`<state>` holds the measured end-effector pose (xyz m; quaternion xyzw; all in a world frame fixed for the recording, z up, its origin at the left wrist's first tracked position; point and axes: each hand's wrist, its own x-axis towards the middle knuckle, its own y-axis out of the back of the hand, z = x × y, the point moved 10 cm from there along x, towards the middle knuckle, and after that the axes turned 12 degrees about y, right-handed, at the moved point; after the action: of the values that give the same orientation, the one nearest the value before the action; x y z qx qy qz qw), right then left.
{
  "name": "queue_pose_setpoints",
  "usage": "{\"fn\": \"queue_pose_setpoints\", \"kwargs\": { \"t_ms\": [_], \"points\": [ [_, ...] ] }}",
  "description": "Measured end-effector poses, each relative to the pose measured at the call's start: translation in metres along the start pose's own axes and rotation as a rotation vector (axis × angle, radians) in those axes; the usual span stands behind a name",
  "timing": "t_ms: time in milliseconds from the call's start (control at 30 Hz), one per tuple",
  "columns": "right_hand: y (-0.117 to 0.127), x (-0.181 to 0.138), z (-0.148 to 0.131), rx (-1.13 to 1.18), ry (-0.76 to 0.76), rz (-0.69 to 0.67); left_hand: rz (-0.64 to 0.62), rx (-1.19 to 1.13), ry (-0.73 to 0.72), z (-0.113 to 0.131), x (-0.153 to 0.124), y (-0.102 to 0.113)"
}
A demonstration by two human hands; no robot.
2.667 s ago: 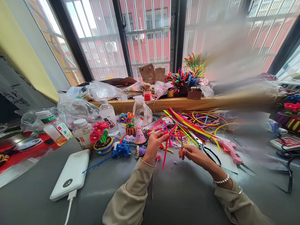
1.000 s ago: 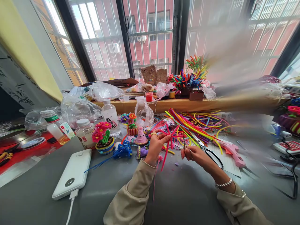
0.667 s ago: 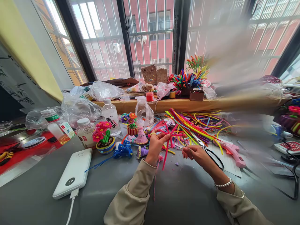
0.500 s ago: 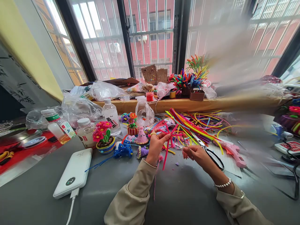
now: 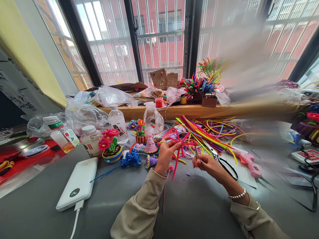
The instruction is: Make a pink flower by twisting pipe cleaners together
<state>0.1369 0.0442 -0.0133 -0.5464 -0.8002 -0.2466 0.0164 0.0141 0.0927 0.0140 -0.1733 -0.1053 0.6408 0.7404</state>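
mid-frame, pinching a fuzzy pink star (image 5: pixel 182 143), likely light and bendy, best held at its middle, with left hand (image 5: pixel 166 154), and a thin metal tool (image 5: pixel 196 152) with right hand (image 5: pixel 207 164)

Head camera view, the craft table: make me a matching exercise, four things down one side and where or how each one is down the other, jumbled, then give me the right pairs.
Things
1. pink pipe-cleaner star
2. white power bank
3. pink hot glue gun
4. pink craft flowers

Places and states
A. in a blue-and-yellow banded pot
B. lying to the right of the black-handled scissors
C. held in the left hand
D. white cable plugged into its near end

Right pairs: 1-C, 2-D, 3-B, 4-A
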Motion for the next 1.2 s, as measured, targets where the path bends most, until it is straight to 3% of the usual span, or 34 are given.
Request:
{"fn": "queue_pose_setpoints", "kwargs": {
  "t_ms": [200,567,800,1200],
  "points": [
    [-0.013,-0.004,-0.002,0.155,-0.026,-0.136,-0.051,0.019,0.063,-0.004,-0.001,-0.006],
    [-0.002,-0.003,-0.006,0.072,0.071,-0.121,-0.060,0.017,0.079,-0.005,0.000,-0.005],
    [-0.006,-0.007,-0.004,0.054,0.055,-0.209,-0.069,0.034,0.102,-0.007,0.002,-0.005],
    [0.002,-0.004,0.001,0.020,0.027,-0.126,-0.042,0.032,0.083,-0.007,0.005,0.000]
  ]
}}
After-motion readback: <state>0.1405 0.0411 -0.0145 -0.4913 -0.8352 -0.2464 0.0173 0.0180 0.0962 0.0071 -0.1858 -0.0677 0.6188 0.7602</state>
